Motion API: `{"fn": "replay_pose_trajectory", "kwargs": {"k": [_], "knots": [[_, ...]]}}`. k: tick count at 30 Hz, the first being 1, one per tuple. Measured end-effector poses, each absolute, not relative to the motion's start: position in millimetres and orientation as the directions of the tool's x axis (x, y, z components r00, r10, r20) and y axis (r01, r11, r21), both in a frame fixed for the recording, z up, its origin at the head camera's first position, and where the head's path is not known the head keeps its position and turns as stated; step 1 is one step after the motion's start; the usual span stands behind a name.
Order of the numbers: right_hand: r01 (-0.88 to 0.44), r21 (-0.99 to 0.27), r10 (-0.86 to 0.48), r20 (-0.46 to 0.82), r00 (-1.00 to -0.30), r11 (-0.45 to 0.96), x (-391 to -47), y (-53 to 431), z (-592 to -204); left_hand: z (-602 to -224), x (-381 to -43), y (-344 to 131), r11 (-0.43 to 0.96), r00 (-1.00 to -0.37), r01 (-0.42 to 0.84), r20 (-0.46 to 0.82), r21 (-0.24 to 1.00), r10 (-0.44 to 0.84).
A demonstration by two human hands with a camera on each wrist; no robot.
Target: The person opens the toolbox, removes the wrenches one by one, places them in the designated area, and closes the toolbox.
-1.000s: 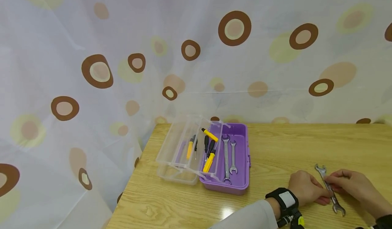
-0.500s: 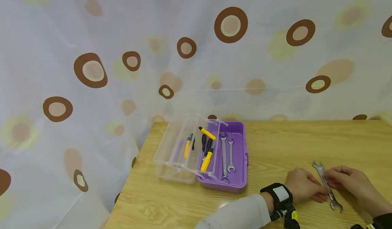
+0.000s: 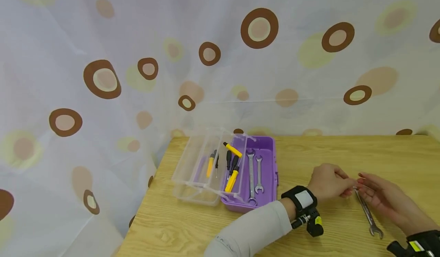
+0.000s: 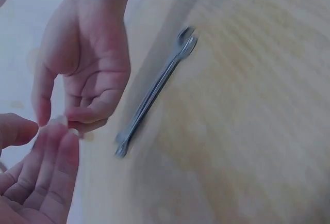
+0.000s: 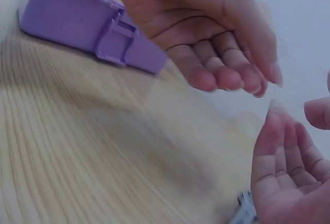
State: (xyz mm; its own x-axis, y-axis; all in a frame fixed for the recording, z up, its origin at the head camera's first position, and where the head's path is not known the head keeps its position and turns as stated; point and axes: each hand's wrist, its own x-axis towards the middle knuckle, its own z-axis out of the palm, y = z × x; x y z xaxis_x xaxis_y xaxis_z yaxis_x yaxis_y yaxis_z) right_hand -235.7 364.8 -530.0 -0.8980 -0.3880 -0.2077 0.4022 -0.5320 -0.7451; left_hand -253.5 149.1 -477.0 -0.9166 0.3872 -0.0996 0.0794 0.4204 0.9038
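A double open-ended wrench (image 3: 366, 211) lies slantwise on the wooden table, its far end partly hidden by the fingers in the head view. My left hand (image 3: 330, 182) is raised just left of that end. Facing it from the right is my right hand (image 3: 388, 201). The fingertips of the two hands meet or nearly meet above the table. In the left wrist view the wrench (image 4: 154, 92) rests apart from both hands. The right wrist view shows the left hand (image 5: 206, 38) and right hand (image 5: 289, 172) with loosely bent fingers, nothing visible in either.
Left of the hands stands a purple toolbox (image 3: 266, 196) with two wrenches (image 3: 255, 175) inside. Its clear plastic tray (image 3: 192, 161) is folded out to the left and contains several yellow and black screwdrivers (image 3: 232, 178). A patterned curtain (image 3: 292, 73) hangs behind the table (image 3: 172, 226).
Both hands have let go of the wrench and lifted off it, moving away toward the back of the table. The wrench stays on the table in about the same place.
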Motion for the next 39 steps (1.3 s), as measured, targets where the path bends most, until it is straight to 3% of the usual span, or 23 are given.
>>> {"fn": "replay_pose_trajectory", "kwargs": {"k": [3, 8, 17, 24, 30, 39], "knots": [[0.409, -0.747, -0.458, -0.158, -0.875, -0.524, -243, 348, -522, -463, -266, 132, 0.500, -0.929, 0.135, -0.066, 0.855, 0.363], [0.356, -0.838, -0.431, -0.164, -0.887, -0.414, -251, 320, -509, -439, -287, 99, 0.609, -0.954, 0.151, -0.047, 0.778, 0.297], [0.203, -0.911, -0.366, -0.063, -0.929, -0.359, -259, 267, -502, -421, -309, 48, 0.597, -0.980, 0.137, 0.022, 0.791, 0.196], [0.092, -0.991, -0.316, -0.057, -0.947, -0.098, -266, 229, -492, -423, -313, 15, 0.644, -0.983, 0.152, 0.047, 0.750, 0.177], [0.087, -0.996, -0.317, -0.092, -0.944, 0.029, -269, 207, -487, -430, -319, -2, 0.734, -0.976, 0.199, 0.062, 0.649, 0.209], [0.154, -0.988, -0.322, -0.146, -0.935, 0.002, -279, 187, -490, -430, -320, -15, 0.805, -0.978, 0.150, -0.034, 0.574, 0.206]]}}
